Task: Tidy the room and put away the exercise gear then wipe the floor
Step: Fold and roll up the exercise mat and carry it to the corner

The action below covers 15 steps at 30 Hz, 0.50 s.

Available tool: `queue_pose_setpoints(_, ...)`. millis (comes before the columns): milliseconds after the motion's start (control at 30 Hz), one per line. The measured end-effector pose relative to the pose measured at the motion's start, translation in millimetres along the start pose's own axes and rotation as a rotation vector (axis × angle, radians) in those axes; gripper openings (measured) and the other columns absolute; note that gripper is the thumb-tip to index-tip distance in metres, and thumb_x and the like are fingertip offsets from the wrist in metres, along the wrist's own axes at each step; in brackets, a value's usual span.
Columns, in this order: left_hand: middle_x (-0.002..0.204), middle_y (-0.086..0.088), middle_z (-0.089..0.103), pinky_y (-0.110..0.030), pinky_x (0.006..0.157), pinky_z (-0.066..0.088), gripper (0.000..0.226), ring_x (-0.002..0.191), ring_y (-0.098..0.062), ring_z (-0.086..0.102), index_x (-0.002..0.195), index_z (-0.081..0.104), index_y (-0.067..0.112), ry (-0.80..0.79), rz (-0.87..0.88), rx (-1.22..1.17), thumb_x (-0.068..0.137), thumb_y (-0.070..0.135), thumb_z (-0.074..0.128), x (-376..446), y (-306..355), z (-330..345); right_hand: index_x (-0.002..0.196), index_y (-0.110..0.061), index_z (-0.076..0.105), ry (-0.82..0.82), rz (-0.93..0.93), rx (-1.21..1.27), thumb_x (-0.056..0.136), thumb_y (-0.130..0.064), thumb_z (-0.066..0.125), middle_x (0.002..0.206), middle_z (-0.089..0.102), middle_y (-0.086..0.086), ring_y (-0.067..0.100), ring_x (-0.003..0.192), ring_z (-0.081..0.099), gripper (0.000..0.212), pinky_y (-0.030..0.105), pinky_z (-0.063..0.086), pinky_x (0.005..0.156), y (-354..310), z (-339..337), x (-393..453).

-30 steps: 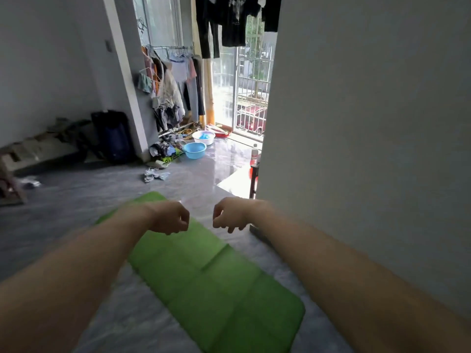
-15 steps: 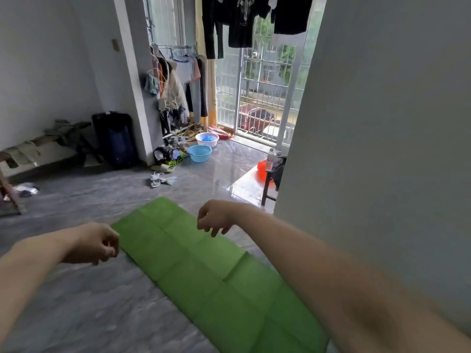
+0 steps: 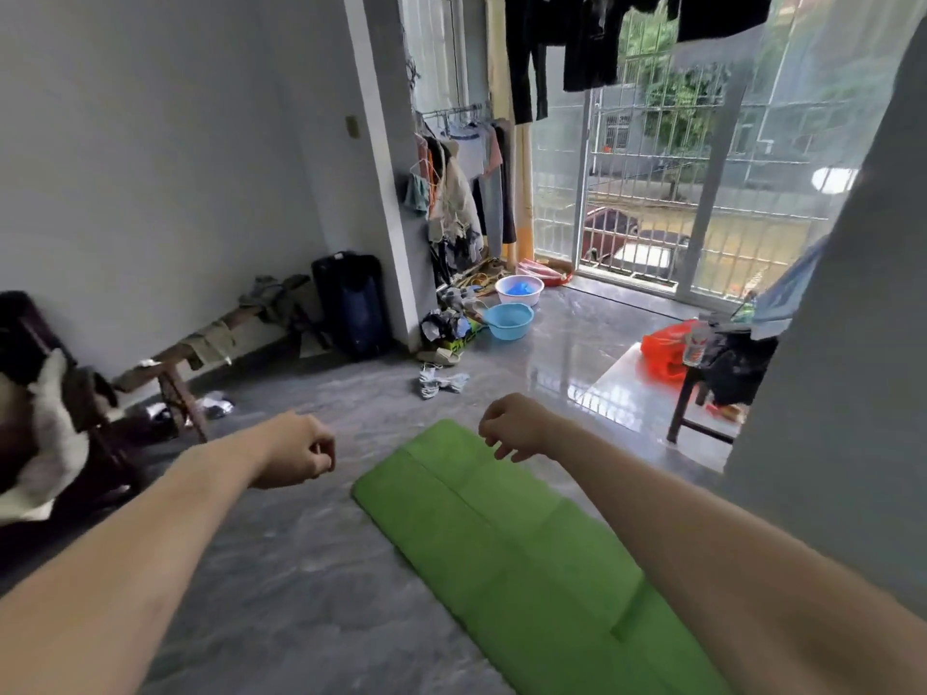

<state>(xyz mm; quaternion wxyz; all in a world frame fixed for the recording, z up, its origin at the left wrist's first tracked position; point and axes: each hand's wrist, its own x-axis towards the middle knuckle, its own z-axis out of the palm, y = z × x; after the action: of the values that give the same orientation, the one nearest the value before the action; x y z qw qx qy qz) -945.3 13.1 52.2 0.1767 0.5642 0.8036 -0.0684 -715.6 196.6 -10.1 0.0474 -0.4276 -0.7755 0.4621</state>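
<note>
Standing over the mat (image 3: 506,539) with both arms stretched out ahead of me, nothing in either hand. My left hand (image 3: 296,451) is loosely curled, knuckles forward, hanging above bare floor (image 3: 281,569) just left of the mat. My right hand (image 3: 511,426) droops at the wrist, fingers relaxed and dangling, right over the mat's far end. Neither one touches anything.

The mat lies flat and unrolled, running from under my right forearm out to just beyond my right fingertips. So the gear is not put away yet, and I'd say the tidying is only at its start, with the wipe a long way off.

Beyond my hands, some crumpled cloth (image 3: 441,382) sits on the floor, and farther on two basins (image 3: 509,321) by the clothes rack (image 3: 461,193). Off past my left hand, a bench (image 3: 200,348) runs along the wall.

Next move, as I judge it: bend down, get both hands on the mat's far edge and fold it back along its creases. That needs a low reach and an even pull on both corners, or the panels will stack crooked.
</note>
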Motion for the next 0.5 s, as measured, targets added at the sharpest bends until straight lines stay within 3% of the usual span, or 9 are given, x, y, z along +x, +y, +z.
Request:
queue_pose_setpoints(133, 0.075, 0.011, 0.064, -0.020, 0.070, 0.045, 0.019, 0.065, -0.001, 0.056, 0.070, 0.061, 0.030, -0.028, -0.041, -0.052, 0.085, 0.019, 0.055, 42, -71, 7, 0.108, -0.002, 0.063, -0.003, 0.031, -0.012, 0.094, -0.016, 0.053, 0.092, 0.065, 0.008, 0.024, 0.074, 0.066, 0.022, 0.028, 0.050, 0.059, -27, 30, 68)
queue_pose_setpoints(300, 0.082, 0.008, 0.067, -0.030, 0.079, 0.056, 0.012, 0.078, -0.013, 0.066, 0.073, 0.063, 0.029, -0.212, -0.054, -0.022, 0.079, 0.027, 0.054, 107, -154, 33, 0.103, -0.005, 0.063, -0.033, 0.096, -0.001, 0.091, -0.017, 0.054, 0.090, 0.067, 0.010, 0.023, 0.072, 0.067, 0.019, 0.025, 0.050, 0.054, -59, 100, 155)
queue_pose_setpoints(500, 0.079, 0.008, 0.064, -0.019, 0.065, 0.044, 0.013, 0.070, -0.007, 0.060, 0.082, 0.065, 0.027, -0.167, 0.052, -0.135, 0.088, 0.021, 0.055, 185, -253, 2, 0.099, -0.002, 0.065, 0.042, 0.131, 0.081, 0.090, -0.014, 0.053, 0.084, 0.066, 0.008, 0.021, 0.067, 0.065, 0.019, 0.028, 0.049, 0.055, -124, 167, 252)
